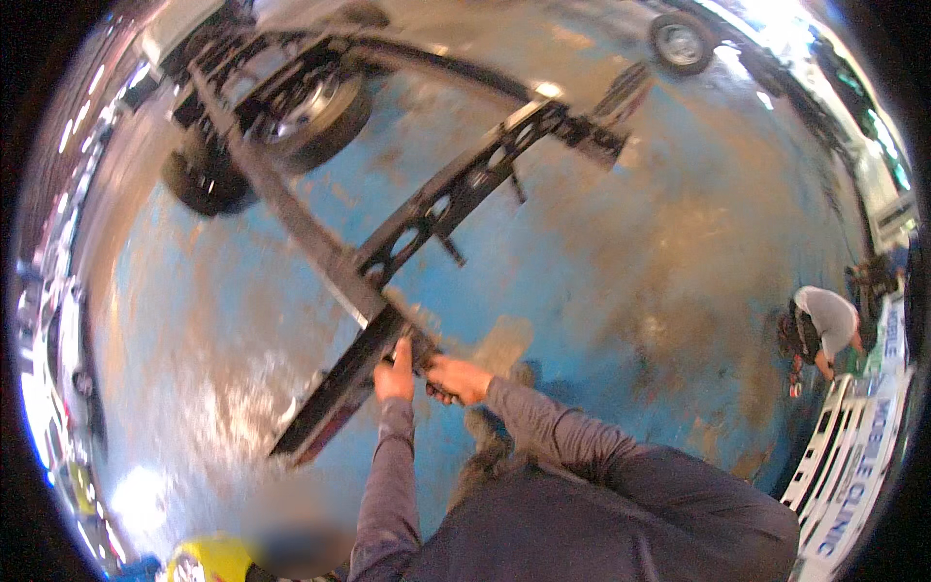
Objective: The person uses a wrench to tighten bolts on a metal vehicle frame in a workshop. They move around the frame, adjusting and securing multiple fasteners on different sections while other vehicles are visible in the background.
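Observation:
A dark vehicle chassis frame (pixel 456 204) stretches from the far left towards me, ending in a black end beam (pixel 335 393) that slants down to the left. My left hand (pixel 395 376) is at this beam, its fingers closed with one digit pointing up along the metal. Just right of it, my right hand (pixel 460 378) is closed around a dark object, partly hidden by the fingers and too blurred to name. Both hands nearly meet at the corner where the beam joins the frame.
A wheel (pixel 315 116) is mounted on the frame at the far left; another wheel (pixel 682 44) sits at the far right. A person in a light top (pixel 829 320) bends over by white lettered panels (pixel 853 466). Someone in yellow (pixel 208 561) is at the lower left. The floor (pixel 669 291) is stained blue.

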`<state>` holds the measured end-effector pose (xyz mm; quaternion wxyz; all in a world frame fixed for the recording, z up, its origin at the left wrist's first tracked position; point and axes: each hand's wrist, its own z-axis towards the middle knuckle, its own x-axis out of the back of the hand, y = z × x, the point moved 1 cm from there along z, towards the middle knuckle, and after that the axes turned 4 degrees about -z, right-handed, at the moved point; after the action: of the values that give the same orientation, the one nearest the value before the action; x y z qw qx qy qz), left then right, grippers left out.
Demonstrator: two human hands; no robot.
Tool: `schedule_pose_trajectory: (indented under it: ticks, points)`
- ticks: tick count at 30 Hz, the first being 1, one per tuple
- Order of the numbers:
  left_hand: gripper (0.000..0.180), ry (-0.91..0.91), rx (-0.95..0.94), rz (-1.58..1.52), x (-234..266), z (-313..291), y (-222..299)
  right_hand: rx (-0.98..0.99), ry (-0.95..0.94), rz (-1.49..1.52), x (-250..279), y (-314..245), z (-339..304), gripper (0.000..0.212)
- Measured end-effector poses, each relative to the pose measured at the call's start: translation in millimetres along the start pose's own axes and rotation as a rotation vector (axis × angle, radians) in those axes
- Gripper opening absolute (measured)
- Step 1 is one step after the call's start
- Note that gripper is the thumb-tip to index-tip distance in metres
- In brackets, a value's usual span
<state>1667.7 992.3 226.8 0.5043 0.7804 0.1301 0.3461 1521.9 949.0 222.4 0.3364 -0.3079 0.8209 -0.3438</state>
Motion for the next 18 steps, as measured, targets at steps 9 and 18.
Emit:
schedule_pose_trajectory:
  ticks: [9,18]
  points:
    - [0.074,0.04,0.235,0.223,4.1,4.3,14.0,-0.018,0.192,0.056,-2.6,-0.1,-9.9,0.037]
    - [0.067,0.043,0.167,0.125,3.7,8.7,-16.9,0.202,0.03,-0.137,56.1,54.5,55.3,0.037]
